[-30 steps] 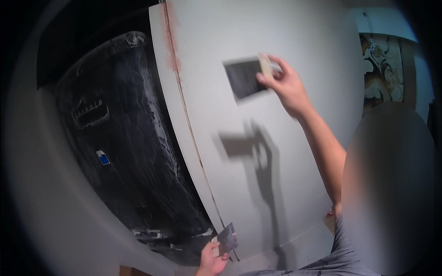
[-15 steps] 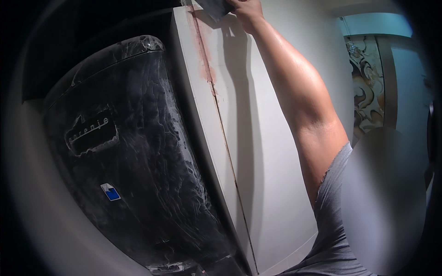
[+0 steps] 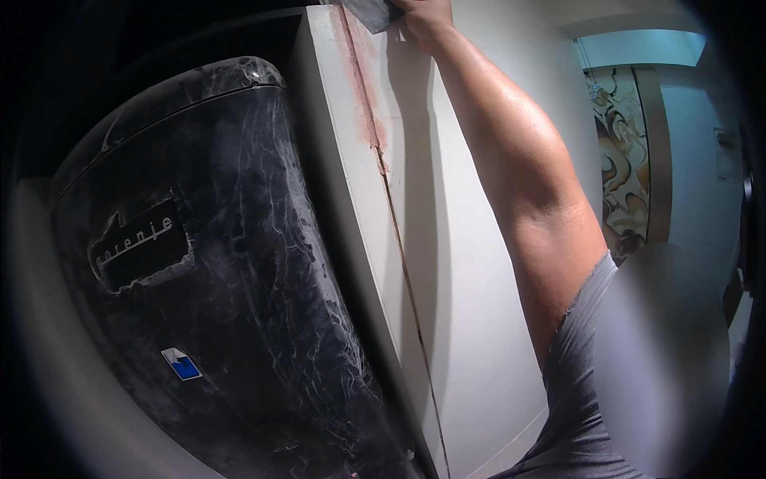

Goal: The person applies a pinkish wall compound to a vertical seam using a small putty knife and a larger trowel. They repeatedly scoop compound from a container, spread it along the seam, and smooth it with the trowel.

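Working from afar, I am holding a grey scraper (image 3: 370,14), partly out of view, near the pink-smeared upper seam (image 3: 360,76) of the white wall (image 3: 487,335), my right hand's (image 3: 428,22) fingers gripping it closed.

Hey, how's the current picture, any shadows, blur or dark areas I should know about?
Head view: the right arm casts a shadow on the white panel; head view, lower right: a smooth grey blur hides detail; head view, corners: black.

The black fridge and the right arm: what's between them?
In the head view: a dark strip, then the white wall with a thin dark line and a long shadow.
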Motion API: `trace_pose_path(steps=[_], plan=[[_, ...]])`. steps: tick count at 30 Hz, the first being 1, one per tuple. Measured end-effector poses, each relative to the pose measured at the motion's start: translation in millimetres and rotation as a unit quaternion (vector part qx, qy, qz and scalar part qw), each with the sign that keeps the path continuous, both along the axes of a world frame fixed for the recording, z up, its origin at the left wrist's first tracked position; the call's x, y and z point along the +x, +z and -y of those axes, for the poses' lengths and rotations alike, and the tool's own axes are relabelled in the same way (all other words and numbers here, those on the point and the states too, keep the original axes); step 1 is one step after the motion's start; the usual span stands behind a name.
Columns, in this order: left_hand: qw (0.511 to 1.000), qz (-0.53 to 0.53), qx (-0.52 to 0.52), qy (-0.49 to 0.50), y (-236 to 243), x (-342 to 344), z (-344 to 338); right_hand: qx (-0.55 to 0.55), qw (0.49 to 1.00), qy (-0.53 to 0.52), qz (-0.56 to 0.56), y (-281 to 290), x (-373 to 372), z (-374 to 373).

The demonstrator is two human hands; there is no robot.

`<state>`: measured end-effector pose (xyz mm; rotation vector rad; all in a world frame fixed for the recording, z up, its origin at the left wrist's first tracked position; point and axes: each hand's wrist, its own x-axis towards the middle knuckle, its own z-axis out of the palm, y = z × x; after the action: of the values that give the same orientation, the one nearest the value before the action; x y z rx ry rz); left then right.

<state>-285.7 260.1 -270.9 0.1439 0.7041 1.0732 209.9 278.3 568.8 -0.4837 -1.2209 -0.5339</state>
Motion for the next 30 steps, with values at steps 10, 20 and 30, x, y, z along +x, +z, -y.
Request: trace_pose_path(steps=[10,20,30], plan=[[0.999,-0.016,-0.012,-0.041,-19.9,21.0,-9.8,-0.056,0.997,-0.017,0.052,-2.2,-3.9,12.0],[0.735,-0.471,0.482,0.072,18.2,44.5,21.5,-0.061,0.991,0.108,0.056,-10.7,-4.5,28.3],[0.386,-0.678,0.588,0.214,46.7,64.7,52.1,-0.079,0.984,0.026,0.16,-12.4,-17.9,26.1]])
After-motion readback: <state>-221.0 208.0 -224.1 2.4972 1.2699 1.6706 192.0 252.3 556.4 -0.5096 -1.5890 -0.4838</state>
